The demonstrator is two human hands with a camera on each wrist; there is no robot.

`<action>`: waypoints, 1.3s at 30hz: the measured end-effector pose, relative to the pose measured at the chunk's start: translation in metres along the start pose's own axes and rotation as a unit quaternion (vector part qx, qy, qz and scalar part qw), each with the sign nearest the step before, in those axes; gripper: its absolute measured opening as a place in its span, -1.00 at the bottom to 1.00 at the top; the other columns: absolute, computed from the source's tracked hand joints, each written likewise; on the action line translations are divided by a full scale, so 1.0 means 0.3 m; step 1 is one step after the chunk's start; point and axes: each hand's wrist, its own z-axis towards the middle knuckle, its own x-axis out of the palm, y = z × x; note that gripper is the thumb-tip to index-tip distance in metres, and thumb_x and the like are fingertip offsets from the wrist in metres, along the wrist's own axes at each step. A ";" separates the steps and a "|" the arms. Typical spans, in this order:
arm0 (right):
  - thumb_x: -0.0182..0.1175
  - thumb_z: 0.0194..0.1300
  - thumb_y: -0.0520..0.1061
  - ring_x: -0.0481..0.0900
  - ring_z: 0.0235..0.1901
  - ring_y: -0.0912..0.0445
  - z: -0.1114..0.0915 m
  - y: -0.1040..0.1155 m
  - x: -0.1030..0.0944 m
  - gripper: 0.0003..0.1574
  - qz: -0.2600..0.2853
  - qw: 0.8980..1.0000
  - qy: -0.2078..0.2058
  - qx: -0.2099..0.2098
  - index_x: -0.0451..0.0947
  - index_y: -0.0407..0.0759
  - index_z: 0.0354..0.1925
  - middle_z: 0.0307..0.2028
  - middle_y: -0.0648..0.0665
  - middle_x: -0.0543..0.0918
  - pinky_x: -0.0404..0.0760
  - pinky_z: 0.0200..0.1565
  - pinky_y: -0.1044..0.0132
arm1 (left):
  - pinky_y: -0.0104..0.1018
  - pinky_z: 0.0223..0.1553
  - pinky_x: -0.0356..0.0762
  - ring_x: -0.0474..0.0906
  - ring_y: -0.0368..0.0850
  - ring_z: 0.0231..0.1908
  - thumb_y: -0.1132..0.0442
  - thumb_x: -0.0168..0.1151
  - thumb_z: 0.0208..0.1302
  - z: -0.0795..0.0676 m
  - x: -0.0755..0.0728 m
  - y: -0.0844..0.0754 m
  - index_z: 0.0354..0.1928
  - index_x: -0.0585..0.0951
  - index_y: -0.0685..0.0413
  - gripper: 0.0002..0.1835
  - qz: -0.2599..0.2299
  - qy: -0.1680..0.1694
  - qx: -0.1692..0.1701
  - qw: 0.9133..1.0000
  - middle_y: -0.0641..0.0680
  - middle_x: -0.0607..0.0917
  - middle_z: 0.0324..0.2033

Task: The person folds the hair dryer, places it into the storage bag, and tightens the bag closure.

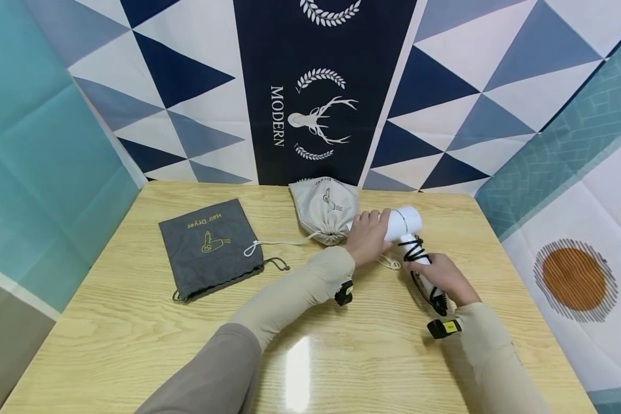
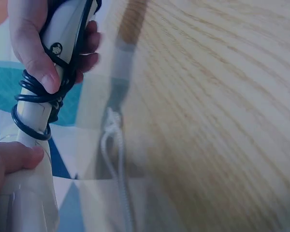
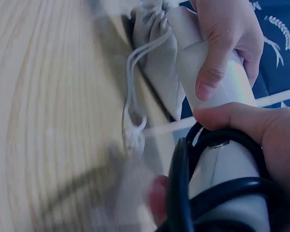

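A white hair dryer [image 1: 407,221] is held off the table by both hands, its black cord [image 1: 415,248] wound around the handle. My left hand [image 1: 368,237] grips the barrel near its nozzle end. Lower down, my right hand [image 1: 441,275] grips the handle and cord; in the right wrist view its thumb [image 3: 237,118] lies along the handle near the barrel. Just left of the dryer sits a bulging cream drawstring bag [image 1: 325,210] printed with a dryer picture. Its white drawstrings [image 2: 117,145] trail on the wood. What fills the bag is hidden.
A flat dark grey drawstring pouch [image 1: 212,244] with yellow "Hair Dryer" print lies on the left of the wooden table [image 1: 119,322]. Patterned cloth [image 1: 326,115] hangs behind the table, and more cloth panels stand at both sides.
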 end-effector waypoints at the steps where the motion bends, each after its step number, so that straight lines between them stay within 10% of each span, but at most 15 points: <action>1: 0.19 0.30 0.22 0.47 -0.40 0.04 -0.001 0.007 0.002 -0.33 0.005 1.000 0.002 -0.003 0.47 -0.41 -0.09 -0.35 -0.18 0.55 0.47 -0.38 0.23 | -0.25 0.08 0.42 0.53 -0.09 0.02 -0.19 0.35 0.15 -0.005 -0.009 0.005 0.42 0.26 0.02 -0.12 0.002 -0.006 0.000 1.000 0.03 0.60 0.08; 39: 0.26 0.25 0.16 0.46 -0.57 0.10 0.035 0.360 0.232 -0.45 0.043 0.990 0.036 -0.126 0.50 -0.35 -0.24 -0.51 -0.13 0.59 0.43 -0.53 0.25 | -0.10 0.01 0.48 0.57 0.08 -0.03 -0.03 0.50 0.01 -0.301 -0.217 0.337 0.33 0.36 0.12 -0.14 -0.020 -0.104 -0.100 0.989 0.17 0.63 0.02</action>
